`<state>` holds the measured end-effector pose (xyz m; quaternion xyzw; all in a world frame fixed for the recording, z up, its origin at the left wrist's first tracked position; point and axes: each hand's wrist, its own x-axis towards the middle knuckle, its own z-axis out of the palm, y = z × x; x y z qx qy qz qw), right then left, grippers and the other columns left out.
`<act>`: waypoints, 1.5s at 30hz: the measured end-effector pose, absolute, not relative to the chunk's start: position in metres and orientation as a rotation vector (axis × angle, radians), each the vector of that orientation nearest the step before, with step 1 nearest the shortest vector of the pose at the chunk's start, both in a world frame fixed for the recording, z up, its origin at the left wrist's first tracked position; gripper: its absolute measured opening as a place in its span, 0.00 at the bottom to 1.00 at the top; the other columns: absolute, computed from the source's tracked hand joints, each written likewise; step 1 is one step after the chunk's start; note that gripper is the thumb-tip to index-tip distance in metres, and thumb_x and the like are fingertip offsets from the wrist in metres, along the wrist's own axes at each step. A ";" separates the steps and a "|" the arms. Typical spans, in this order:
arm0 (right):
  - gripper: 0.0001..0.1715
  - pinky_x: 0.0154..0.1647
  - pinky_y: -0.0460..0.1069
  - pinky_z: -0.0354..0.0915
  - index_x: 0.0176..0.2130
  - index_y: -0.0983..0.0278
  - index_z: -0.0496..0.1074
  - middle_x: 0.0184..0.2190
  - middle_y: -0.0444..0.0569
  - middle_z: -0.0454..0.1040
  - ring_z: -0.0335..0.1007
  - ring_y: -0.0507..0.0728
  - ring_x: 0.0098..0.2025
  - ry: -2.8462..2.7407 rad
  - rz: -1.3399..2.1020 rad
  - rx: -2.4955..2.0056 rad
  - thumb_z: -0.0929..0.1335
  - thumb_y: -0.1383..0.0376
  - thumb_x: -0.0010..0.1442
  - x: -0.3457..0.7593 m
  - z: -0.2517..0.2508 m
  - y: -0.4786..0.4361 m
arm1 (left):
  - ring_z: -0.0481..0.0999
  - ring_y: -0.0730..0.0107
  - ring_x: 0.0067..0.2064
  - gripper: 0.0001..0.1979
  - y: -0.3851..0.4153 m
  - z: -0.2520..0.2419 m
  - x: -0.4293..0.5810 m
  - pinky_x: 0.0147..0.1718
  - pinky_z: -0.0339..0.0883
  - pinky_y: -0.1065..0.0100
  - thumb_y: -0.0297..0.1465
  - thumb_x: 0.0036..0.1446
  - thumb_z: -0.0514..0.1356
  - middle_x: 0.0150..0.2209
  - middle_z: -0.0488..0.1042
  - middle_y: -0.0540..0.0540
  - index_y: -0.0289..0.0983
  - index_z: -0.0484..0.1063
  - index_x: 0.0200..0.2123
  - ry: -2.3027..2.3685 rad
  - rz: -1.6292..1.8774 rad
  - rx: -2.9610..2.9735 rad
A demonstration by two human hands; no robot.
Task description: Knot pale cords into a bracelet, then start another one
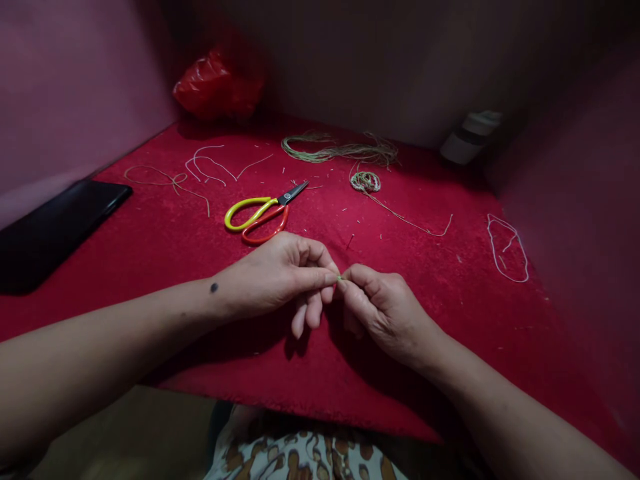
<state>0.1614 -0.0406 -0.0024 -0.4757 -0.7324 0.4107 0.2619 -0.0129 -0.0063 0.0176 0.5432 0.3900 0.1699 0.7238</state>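
The left hand (pixel 280 273) and right hand (pixel 383 307) meet above the near middle of the red worktop (pixel 150 253). The fingers (pixel 325 277) of both are pressed together, pinching a tiny greenish thread (pixel 339 277) between their tips. The left hand's lower fingers hang loosely curled. The worktop's near edge runs just under the wrists.

Scissors (pixel 260 215) lie shut just beyond the left hand, apart from it. Farther back are a bundle (pixel 340 151) and a small coil (pixel 365 181). A loop (pixel 507 248) lies well to the right, near the wall. A dark slab (pixel 55 227) sits at the left edge and a red bag (pixel 217 83) in the back corner. Open cloth lies on either side of the hands.
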 end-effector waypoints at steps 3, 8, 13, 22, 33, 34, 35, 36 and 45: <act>0.16 0.22 0.42 0.55 0.25 0.64 0.62 0.15 0.41 0.64 0.58 0.47 0.18 -1.971 1.141 -1.287 0.58 0.63 0.64 0.162 -0.002 -0.041 | 0.72 0.72 0.15 0.07 -0.006 0.016 -0.014 0.15 0.66 0.76 0.28 0.58 0.54 0.17 0.73 0.47 0.32 0.66 0.29 0.823 0.365 1.195; 0.17 0.21 0.42 0.55 0.25 0.64 0.62 0.15 0.41 0.64 0.59 0.47 0.18 -1.949 1.213 -1.276 0.58 0.63 0.64 0.162 0.001 -0.040 | 0.72 0.72 0.16 0.07 -0.006 0.014 -0.014 0.15 0.67 0.75 0.29 0.58 0.54 0.17 0.73 0.47 0.33 0.65 0.28 0.831 0.365 1.195; 0.16 0.21 0.42 0.55 0.26 0.65 0.64 0.15 0.41 0.64 0.59 0.47 0.18 -1.974 1.196 -1.277 0.58 0.65 0.63 0.162 0.001 -0.040 | 0.73 0.72 0.16 0.07 -0.007 0.015 -0.014 0.15 0.67 0.75 0.29 0.58 0.53 0.17 0.73 0.48 0.33 0.65 0.29 0.829 0.347 1.200; 0.14 0.21 0.42 0.53 0.25 0.65 0.65 0.15 0.42 0.63 0.56 0.47 0.18 -2.021 1.107 -1.289 0.59 0.67 0.61 0.161 -0.002 -0.041 | 0.74 0.71 0.17 0.08 -0.008 0.012 -0.013 0.17 0.67 0.75 0.31 0.58 0.54 0.17 0.74 0.48 0.34 0.64 0.29 0.805 0.320 1.196; 0.12 0.19 0.42 0.50 0.21 0.66 0.67 0.14 0.40 0.60 0.51 0.45 0.16 -2.012 0.983 -1.261 0.61 0.69 0.55 0.158 -0.005 -0.043 | 0.73 0.72 0.16 0.09 -0.011 0.015 -0.009 0.15 0.65 0.77 0.30 0.59 0.53 0.14 0.72 0.49 0.34 0.62 0.27 0.818 0.277 1.193; 0.12 0.19 0.42 0.50 0.21 0.66 0.67 0.14 0.39 0.60 0.51 0.45 0.16 -1.995 0.994 -1.255 0.62 0.69 0.54 0.158 -0.005 -0.043 | 0.72 0.72 0.15 0.09 -0.012 0.015 -0.008 0.15 0.65 0.77 0.30 0.59 0.53 0.14 0.72 0.49 0.34 0.62 0.27 0.822 0.281 1.201; 0.12 0.19 0.42 0.50 0.21 0.66 0.68 0.14 0.39 0.60 0.51 0.45 0.16 -1.979 1.011 -1.256 0.62 0.70 0.54 0.159 -0.005 -0.043 | 0.72 0.72 0.15 0.08 -0.012 0.015 -0.008 0.15 0.65 0.77 0.29 0.59 0.52 0.14 0.72 0.50 0.34 0.62 0.27 0.827 0.284 1.209; 0.12 0.19 0.42 0.50 0.22 0.66 0.69 0.13 0.40 0.61 0.52 0.45 0.16 -1.964 1.032 -1.262 0.61 0.70 0.53 0.159 -0.005 -0.043 | 0.72 0.72 0.15 0.08 -0.012 0.015 -0.007 0.16 0.65 0.76 0.29 0.59 0.52 0.14 0.72 0.50 0.35 0.62 0.27 0.832 0.286 1.215; 0.13 0.17 0.43 0.48 0.19 0.68 0.70 0.13 0.41 0.60 0.51 0.46 0.16 -1.881 1.062 -1.388 0.62 0.68 0.50 0.156 -0.006 -0.044 | 0.69 0.74 0.13 0.07 -0.018 0.012 -0.003 0.13 0.62 0.77 0.29 0.57 0.53 0.11 0.68 0.53 0.36 0.61 0.26 0.908 0.281 1.239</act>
